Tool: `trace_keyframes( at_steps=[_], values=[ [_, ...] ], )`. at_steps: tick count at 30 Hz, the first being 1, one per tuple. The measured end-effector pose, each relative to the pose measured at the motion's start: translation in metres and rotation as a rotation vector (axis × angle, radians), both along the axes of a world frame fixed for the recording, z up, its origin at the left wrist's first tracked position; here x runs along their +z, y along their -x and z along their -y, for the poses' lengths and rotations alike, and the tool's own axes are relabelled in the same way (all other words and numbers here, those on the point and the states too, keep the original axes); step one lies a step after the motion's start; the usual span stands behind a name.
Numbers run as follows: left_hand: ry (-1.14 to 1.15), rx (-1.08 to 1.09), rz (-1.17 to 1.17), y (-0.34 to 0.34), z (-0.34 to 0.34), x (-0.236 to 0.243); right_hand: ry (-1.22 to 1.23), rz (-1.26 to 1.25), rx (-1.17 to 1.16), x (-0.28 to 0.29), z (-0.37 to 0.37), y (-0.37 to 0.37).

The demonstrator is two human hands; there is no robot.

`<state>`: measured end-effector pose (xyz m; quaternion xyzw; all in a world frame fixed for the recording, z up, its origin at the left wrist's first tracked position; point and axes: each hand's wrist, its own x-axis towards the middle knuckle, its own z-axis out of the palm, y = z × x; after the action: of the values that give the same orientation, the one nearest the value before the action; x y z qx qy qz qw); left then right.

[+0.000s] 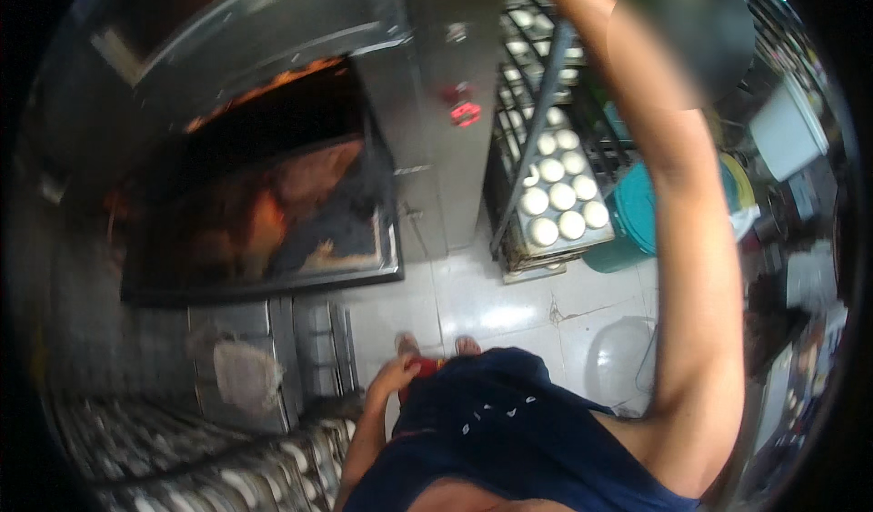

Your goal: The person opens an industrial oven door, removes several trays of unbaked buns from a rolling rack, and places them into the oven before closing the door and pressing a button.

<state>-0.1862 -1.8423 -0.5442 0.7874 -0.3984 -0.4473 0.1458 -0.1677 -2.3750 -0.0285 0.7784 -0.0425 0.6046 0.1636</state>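
Low in front of my body, my left hand [395, 375] is closed at a piece of red cloth [422, 366] beside the hem of my dark blue shirt [496, 403]. Whether that cloth is loose or part of my clothing, I cannot tell. My right arm [687, 212] stretches far up and forward, past a tall metal rack [536, 103]. Its hand lies beyond the upper edge of the picture. Rows of round white dough balls [561, 194] sit on the rack's trays.
At the left, a large metal oven [400, 148] stands with its dark mouth [264, 194] glowing orange. A red valve knob [466, 115] is on its side. Teal tubs [637, 212] and a white bucket [789, 128] are at the right. More loaded trays [273, 476] fill the lower left.
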Motion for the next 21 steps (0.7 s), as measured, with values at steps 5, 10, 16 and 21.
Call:
trace_keyframes(
  at_steps=[5,10,16,21],
  values=[
    [-0.259,0.034,-0.174,0.013,-0.057,-0.019,0.084,0.047,-0.008,-0.009,0.010,0.001],
    [-0.263,0.111,-0.349,0.018,-0.076,-0.010,0.087,0.071,0.009,-0.009,0.006,0.009],
    [-0.308,0.068,-0.497,0.007,-0.075,0.010,0.175,0.130,-0.185,-0.006,0.007,0.017],
    [-0.298,0.018,-0.590,-0.001,-0.065,0.019,0.162,0.134,-0.130,0.001,0.007,0.016]
  ],
)
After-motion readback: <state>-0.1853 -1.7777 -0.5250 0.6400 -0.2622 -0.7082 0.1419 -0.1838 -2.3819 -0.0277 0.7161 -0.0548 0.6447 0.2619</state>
